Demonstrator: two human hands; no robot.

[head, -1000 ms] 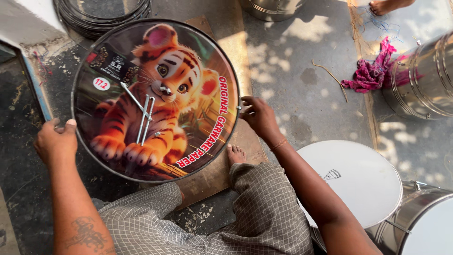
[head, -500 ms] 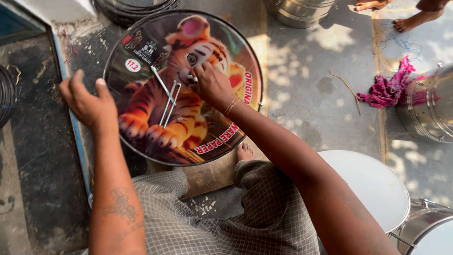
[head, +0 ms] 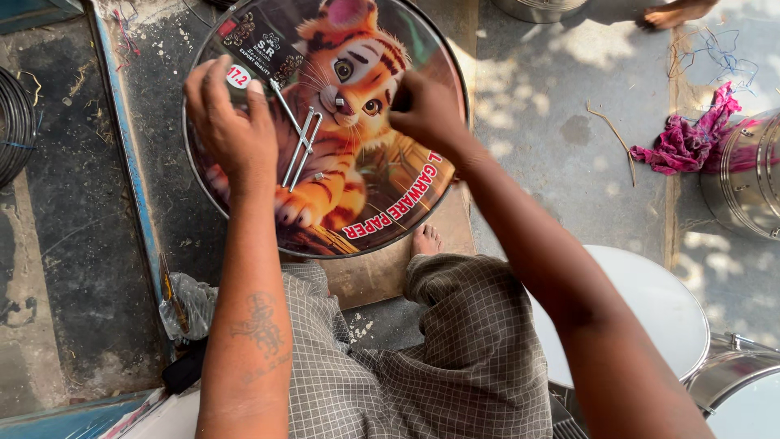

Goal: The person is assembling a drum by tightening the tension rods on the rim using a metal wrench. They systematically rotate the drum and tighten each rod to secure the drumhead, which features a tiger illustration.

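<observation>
Orange tiger art covers the round drum skin (head: 357, 187) lying flat before our knees. Our left hand (head: 231, 130) rests open-fingered on its left part, beside the metal rods (head: 299, 142) lying on it; our right hand (head: 424, 110) presses closed near its centre, whether pinching anything we cannot tell.

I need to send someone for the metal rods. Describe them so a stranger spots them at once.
Find the big round drumhead printed with an orange tiger cub, lying on the ground ahead of the seated person. On its left half, beside the left hand, lie thin silver metal rods. They are the only loose shiny sticks on the picture.
</observation>
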